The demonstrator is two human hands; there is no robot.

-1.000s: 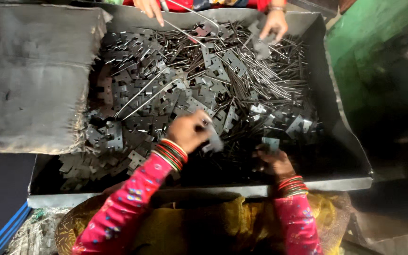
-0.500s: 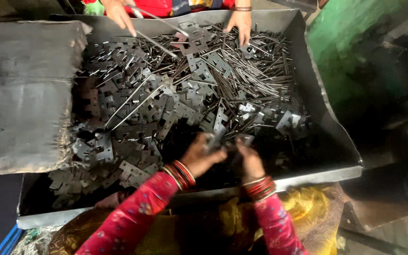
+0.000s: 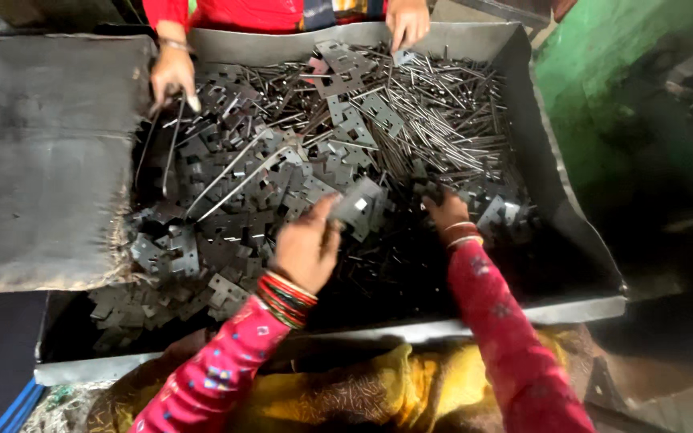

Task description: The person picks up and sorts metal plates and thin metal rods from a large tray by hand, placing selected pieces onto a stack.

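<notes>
My left hand (image 3: 305, 250) went from the pile to meet my right at the near edge of the tray (image 3: 475, 322), then moved out again; now it holds a flat metal plate (image 3: 360, 206) raised over the heap. My right hand (image 3: 447, 210) moved forward into the plates. Co-worker's hand (image 3: 173, 74) shifted left and now grips thin rods (image 3: 172, 136).
</notes>
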